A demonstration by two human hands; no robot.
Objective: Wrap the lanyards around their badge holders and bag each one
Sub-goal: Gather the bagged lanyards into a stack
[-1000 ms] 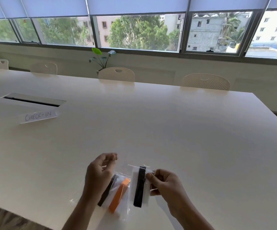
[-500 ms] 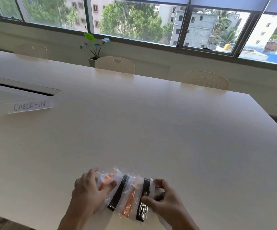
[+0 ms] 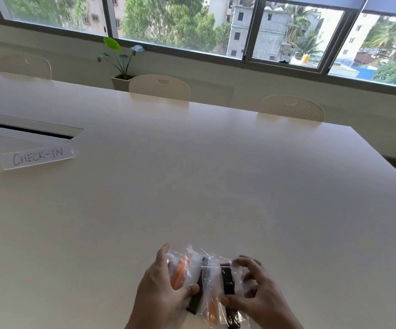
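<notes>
Near the table's (image 3: 192, 176) front edge, both hands are gripping a row of clear bags (image 3: 210, 281) holding orange and black lanyards: the left hand (image 3: 161, 290) is clasping the left end, the right hand (image 3: 255, 296) is pinching the right end.

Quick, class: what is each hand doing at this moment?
Left hand: grips the left end of the row of bagged lanyards.
Right hand: pinches the bag with the black lanyard.
</notes>
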